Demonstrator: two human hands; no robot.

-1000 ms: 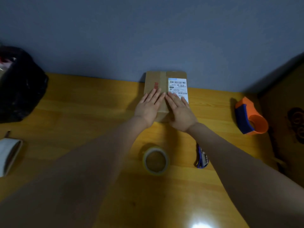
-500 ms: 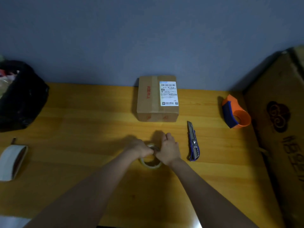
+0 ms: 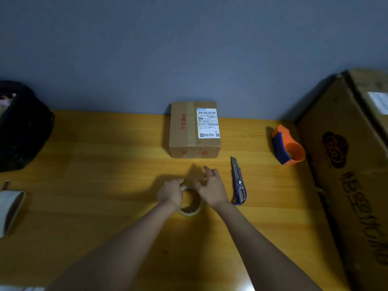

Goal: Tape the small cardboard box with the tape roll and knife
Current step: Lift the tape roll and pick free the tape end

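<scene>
Head view: left hand (image 3: 170, 194) grips tape roll (image 3: 190, 201); right hand (image 3: 212, 191), fingers loosely curled, touches its rim.

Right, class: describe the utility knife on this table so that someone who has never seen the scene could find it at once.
Start at the small cardboard box against the wall at the back of the wooden table. Just right of its near corner lies the utility knife, beside the right hand. It is long, slim and purple-grey, unlike the round clear tape roll or the orange tape dispenser further right.

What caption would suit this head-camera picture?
Both hands, left and right, work at a clear tape roll before a small cardboard box; knife alongside.
</scene>
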